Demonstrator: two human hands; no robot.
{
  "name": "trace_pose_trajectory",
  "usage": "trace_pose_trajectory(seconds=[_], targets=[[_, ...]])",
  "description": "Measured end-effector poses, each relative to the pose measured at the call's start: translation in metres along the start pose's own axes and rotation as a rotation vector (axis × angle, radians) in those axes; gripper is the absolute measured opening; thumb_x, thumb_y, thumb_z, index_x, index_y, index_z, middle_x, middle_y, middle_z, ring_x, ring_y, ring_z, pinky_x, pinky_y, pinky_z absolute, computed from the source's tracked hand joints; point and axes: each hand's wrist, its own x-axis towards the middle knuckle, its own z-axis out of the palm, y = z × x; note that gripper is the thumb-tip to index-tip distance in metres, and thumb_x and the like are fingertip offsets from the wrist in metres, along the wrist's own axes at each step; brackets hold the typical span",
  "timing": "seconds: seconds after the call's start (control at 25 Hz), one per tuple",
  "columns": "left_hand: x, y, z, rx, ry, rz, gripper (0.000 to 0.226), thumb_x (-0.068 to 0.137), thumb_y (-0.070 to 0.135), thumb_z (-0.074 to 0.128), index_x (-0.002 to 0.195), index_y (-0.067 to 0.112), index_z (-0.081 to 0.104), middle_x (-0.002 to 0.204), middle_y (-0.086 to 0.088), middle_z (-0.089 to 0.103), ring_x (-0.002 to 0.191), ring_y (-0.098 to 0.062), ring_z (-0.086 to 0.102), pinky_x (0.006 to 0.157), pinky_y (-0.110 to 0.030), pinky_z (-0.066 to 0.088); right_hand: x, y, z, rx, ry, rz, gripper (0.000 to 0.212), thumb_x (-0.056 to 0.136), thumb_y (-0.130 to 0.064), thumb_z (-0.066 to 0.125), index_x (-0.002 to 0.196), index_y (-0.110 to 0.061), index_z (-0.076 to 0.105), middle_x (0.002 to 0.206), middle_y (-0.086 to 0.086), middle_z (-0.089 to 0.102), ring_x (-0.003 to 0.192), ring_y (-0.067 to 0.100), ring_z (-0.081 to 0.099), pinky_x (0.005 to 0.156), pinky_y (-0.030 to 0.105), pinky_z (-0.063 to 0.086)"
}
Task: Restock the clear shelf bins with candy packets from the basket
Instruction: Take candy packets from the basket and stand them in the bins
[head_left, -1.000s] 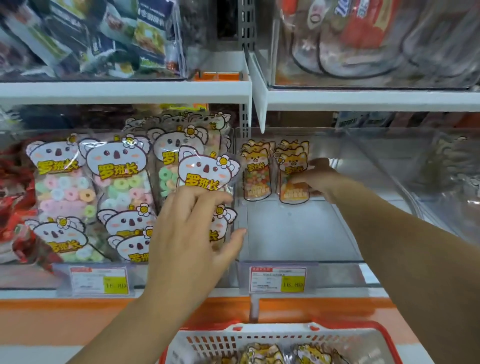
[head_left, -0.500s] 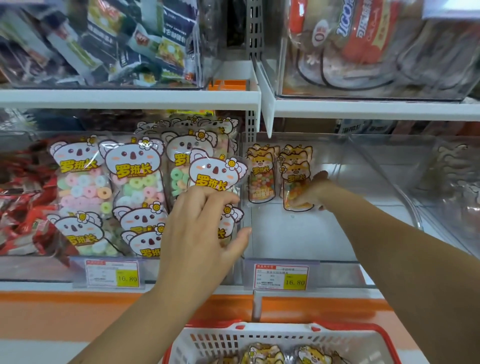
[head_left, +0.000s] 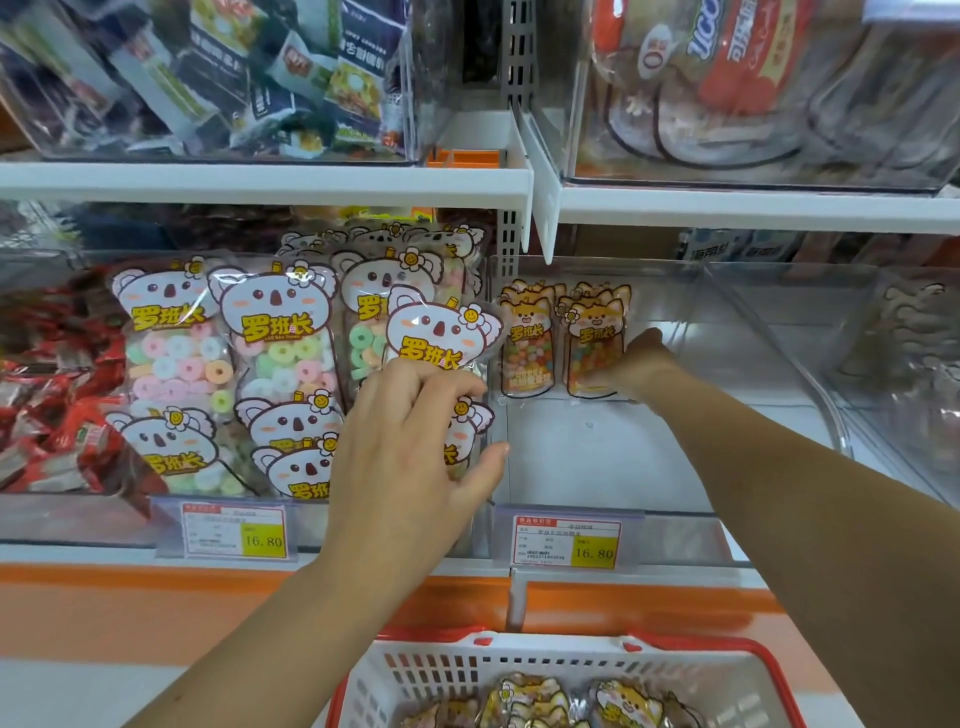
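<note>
Two upright fox candy packets (head_left: 527, 343) stand side by side at the back of the clear right bin (head_left: 769, 332). My right hand (head_left: 636, 366) reaches into that bin and grips the lower right edge of the right fox packet (head_left: 592, 338). My left hand (head_left: 410, 452) holds a koala ring-candy packet (head_left: 441, 332) at the right end of the full left bin, fingers curled over its front and thumb by the divider. The white basket with a red rim (head_left: 566, 665) sits below, with more fox packets (head_left: 524, 696) in it.
Several koala packets (head_left: 275, 332) fill the left bin, with red wrapped sweets (head_left: 47, 395) further left. Price tags (head_left: 566, 540) hang on the shelf front. The white shelf above (head_left: 260, 182) carries clear bins of other snacks. The right bin's floor in front of the fox packets is bare.
My right hand has slid down from the upper right of the fox packet to its lower edge. My left hand has stayed on the koala packet.
</note>
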Motion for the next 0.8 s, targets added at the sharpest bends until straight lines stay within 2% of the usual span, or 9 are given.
trace_pose_trajectory(seconds=[0.2, 0.44, 0.6, 0.68, 0.8], targets=[[-0.001, 0.001, 0.0, -0.008, 0.007, 0.002, 0.042, 0.074, 0.038, 0.074, 0.109, 0.02, 0.059, 0.1, 0.003, 0.045, 0.091, -0.014, 0.042, 0.076, -0.022, 0.031, 0.004, 0.0, 0.001, 0.04, -0.033, 0.034, 0.11, 0.058, -0.04, 0.09, 0.138, -0.01, 0.022, 0.14, 0.017, 0.039, 0.125, 0.035, 0.048, 0.096, 0.046, 0.051], [-0.001, -0.001, 0.002, -0.005, 0.014, 0.005, 0.042, 0.075, 0.036, 0.075, 0.11, 0.019, 0.06, 0.1, 0.001, 0.047, 0.092, -0.015, 0.043, 0.077, -0.022, 0.032, 0.001, -0.001, -0.004, 0.044, -0.065, 0.064, 0.121, 0.057, -0.037, 0.091, 0.144, -0.01, 0.012, 0.144, 0.015, 0.033, 0.13, 0.033, 0.042, 0.097, 0.045, 0.051], [0.0, 0.001, 0.0, 0.012, 0.013, 0.007, 0.045, 0.072, 0.034, 0.078, 0.11, 0.017, 0.062, 0.099, 0.0, 0.049, 0.091, -0.015, 0.043, 0.076, -0.027, 0.036, -0.013, -0.004, -0.021, -0.024, -0.123, 0.037, 0.126, 0.07, -0.043, 0.083, 0.151, -0.004, -0.004, 0.157, 0.015, 0.017, 0.144, 0.032, 0.024, 0.112, 0.042, 0.036], [0.0, 0.003, -0.002, 0.015, 0.011, 0.011, 0.045, 0.073, 0.034, 0.077, 0.111, 0.016, 0.062, 0.099, -0.001, 0.049, 0.091, -0.016, 0.043, 0.075, -0.028, 0.037, -0.037, -0.006, -0.035, -0.011, -0.118, -0.01, 0.113, 0.075, -0.041, 0.08, 0.151, -0.002, 0.007, 0.155, 0.014, 0.025, 0.142, 0.031, 0.028, 0.11, 0.036, 0.036], [-0.004, 0.009, -0.008, -0.003, 0.011, 0.021, 0.046, 0.074, 0.031, 0.078, 0.114, 0.015, 0.061, 0.101, -0.003, 0.05, 0.093, -0.017, 0.042, 0.077, -0.03, 0.039, -0.086, -0.002, -0.057, 0.129, -0.002, -0.126, 0.071, 0.083, -0.031, 0.074, 0.14, -0.005, 0.041, 0.138, 0.013, 0.05, 0.126, 0.03, 0.049, 0.094, 0.033, 0.044]])
